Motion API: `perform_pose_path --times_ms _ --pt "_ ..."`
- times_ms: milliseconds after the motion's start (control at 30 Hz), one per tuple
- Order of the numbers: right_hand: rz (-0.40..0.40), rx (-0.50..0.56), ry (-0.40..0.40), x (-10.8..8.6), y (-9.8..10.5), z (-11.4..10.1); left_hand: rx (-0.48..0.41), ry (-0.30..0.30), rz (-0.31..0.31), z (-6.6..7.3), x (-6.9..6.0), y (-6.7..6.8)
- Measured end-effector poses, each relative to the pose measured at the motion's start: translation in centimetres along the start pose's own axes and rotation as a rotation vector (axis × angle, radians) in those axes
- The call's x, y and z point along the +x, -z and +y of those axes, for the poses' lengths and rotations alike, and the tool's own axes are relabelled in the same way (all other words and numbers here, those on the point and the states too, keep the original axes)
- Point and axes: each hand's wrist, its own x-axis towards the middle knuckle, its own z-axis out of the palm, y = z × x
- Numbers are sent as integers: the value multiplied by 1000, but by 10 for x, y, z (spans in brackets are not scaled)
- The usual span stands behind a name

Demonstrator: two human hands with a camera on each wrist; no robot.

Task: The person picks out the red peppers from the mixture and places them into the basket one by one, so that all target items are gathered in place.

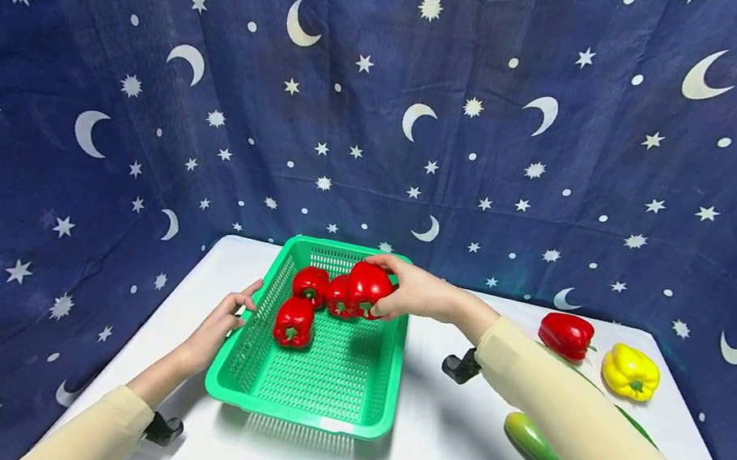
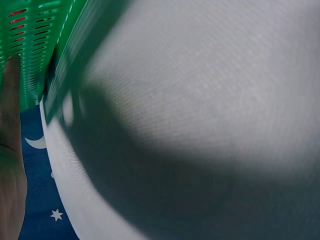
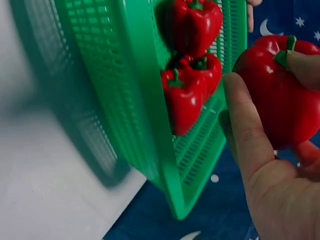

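My right hand [image 1: 413, 291] grips a red bell pepper [image 1: 367, 289] above the right side of a green plastic basket [image 1: 334, 425]. In the right wrist view its thumb lies by the green stem of the held bell pepper [image 3: 285, 100]. Inside the basket, toward the back left, sit three more red peppers: one at the front [image 1: 294, 324], one behind it [image 1: 310, 284], and one partly hidden by the held pepper [image 1: 338, 296]. My left hand [image 1: 221, 327] holds the basket's left rim; a finger [image 2: 11, 90] touches the slotted outer wall in the left wrist view.
On the white table [image 1: 447, 458] at the right lie another red bell pepper [image 1: 566, 335], a yellow bell pepper [image 1: 630, 372] and a long green vegetable [image 1: 540, 449], partly covered by my right sleeve. A dark blue star-and-moon curtain [image 1: 369, 140] hangs behind the table.
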Motion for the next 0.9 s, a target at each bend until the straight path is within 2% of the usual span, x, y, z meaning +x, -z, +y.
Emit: perform_pose_path --times_ms 300,467,633,900 --pt "-5 -4 -86 17 -22 2 2 -2 -3 -1 -1 0" --pt "-58 22 -118 25 -39 4 -4 -9 -3 0 -4 0" --pt "-90 -31 -155 31 -53 10 -14 6 -10 -1 -8 -1" --pt "-97 -104 -207 42 -65 14 -11 -31 -13 0 -1 0"
